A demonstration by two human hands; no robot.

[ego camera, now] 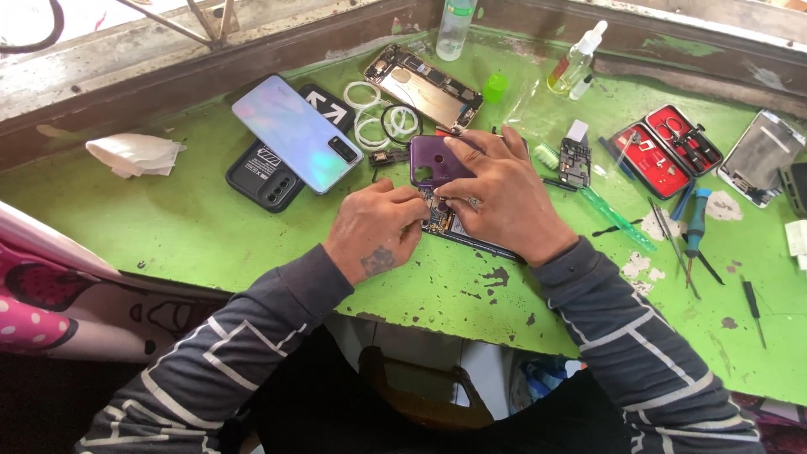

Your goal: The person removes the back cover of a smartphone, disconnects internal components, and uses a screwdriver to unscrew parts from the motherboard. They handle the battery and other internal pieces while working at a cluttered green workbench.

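**Both hands on an opened phone at the green bench**

Head view: the left hand point(376, 225) pinches narrowly at the exposed circuit board point(439, 220) of the opened phone; the right hand point(498, 195) presses the purple back cover point(433, 160) upon it, mid-table; far left, an iridescent phone point(296, 132) lies on a black case point(267, 175); far right, an open red tool kit point(664, 150); a clear bottle point(455, 29) stands far centre.
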